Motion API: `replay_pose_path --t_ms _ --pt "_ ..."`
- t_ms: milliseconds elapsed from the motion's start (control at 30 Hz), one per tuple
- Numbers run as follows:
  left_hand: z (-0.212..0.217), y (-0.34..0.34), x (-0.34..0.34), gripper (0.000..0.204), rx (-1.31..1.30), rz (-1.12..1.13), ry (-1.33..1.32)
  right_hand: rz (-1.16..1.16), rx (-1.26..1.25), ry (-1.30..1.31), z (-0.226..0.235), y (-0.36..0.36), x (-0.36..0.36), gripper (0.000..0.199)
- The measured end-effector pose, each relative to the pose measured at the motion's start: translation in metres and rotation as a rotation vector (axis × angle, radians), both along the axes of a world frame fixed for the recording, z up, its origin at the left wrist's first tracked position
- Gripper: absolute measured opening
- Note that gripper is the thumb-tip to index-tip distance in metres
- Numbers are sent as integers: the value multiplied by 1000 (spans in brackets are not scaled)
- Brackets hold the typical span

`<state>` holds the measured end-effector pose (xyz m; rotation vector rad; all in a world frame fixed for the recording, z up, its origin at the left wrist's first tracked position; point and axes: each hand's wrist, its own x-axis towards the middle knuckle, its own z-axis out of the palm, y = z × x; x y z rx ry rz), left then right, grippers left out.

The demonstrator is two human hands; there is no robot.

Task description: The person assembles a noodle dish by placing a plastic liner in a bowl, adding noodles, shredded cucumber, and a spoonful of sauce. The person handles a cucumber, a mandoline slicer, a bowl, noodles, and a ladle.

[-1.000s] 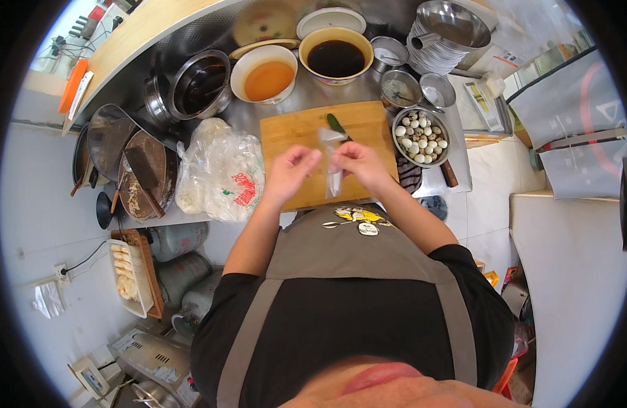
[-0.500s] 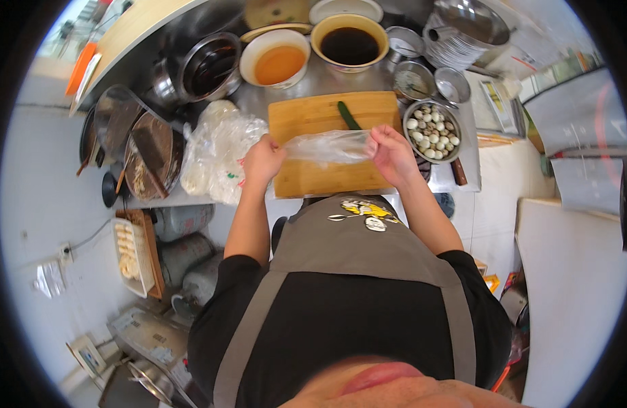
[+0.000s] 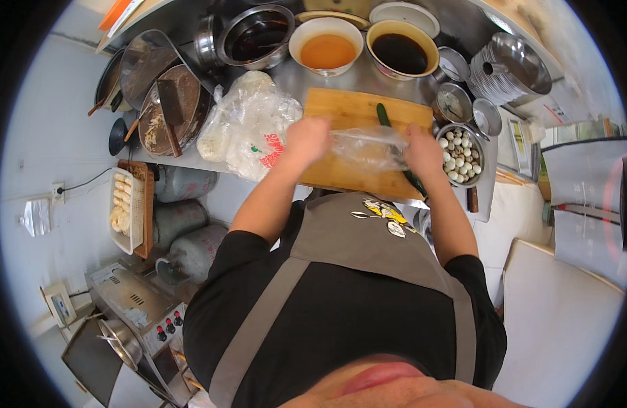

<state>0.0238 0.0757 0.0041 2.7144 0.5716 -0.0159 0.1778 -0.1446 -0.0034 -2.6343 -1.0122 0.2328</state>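
A clear plastic bag (image 3: 369, 147) is stretched between my two hands, above a wooden cutting board (image 3: 337, 103). My left hand (image 3: 308, 141), smeared by motion, is closed on the bag's left end. My right hand (image 3: 423, 154) grips its right end. A dark green cucumber (image 3: 383, 114) lies on the board, its middle hidden behind the bag; a green length also shows below, beside my right wrist. Left of the board sits a bulging plastic bag of pale food (image 3: 249, 122), close to my left hand. Near my right hand stands a metal bowl of small eggs (image 3: 461, 156).
Bowls of orange liquid (image 3: 327, 52) and dark liquid (image 3: 399, 54) stand behind the board, beside a metal pot (image 3: 256, 37). A cleaver (image 3: 169, 105) rests across a round pan at left. Stacked plates (image 3: 495, 71) stand at right. A wooden handle (image 3: 472, 200) juts over the counter edge.
The view has swung, so the counter appears farther right. The bag between my hands looks more spread out and hangs lower on the right. Both hands still hold it.
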Motion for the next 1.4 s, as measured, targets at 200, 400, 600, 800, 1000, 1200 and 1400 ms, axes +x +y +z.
replay_pose_path --t_ms 200,400,600,800,1000,1200,1400 --pt "30 -7 -13 16 -46 -1 -750 85 814 -318 33 -11 7 23" --pt "-46 14 -11 12 -156 190 -249 39 212 145 -25 -10 -10 17" --pt "-92 19 -11 19 -1932 664 -264 -197 696 1087 -54 -5 -23 9" --pt "-92 21 20 20 -2137 399 -419 -209 1237 1731 -34 -13 19 15" --pt "-97 21 80 19 -2428 238 -475 -391 1404 1705 -57 -7 78 10" --pt "-121 8 131 22 -2254 457 -341 -659 1088 509 -62 -1 88 10" --pt "-119 -8 144 14 -2242 204 -307 79 339 257 -48 15 77 30"
